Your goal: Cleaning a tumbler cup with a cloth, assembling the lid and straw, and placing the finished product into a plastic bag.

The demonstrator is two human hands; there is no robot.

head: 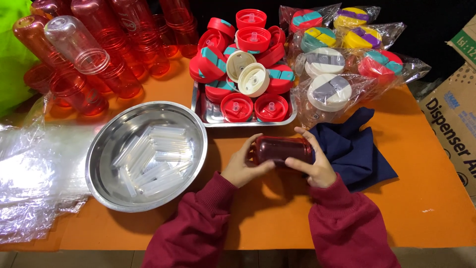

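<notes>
An orange table [426,198] fills most of the view, its surface glossy under bright light from above. Behind its far edge the background is black and shows no detail. Cardboard boxes [453,124] stand just beside the table's right edge. A strip of pale floor [436,257] shows below the near edge.

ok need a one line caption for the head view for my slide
Both hands, left hand and right hand, hold a red bottle over an orange table, between a steel bowl of straws and a blue cloth.
</notes>
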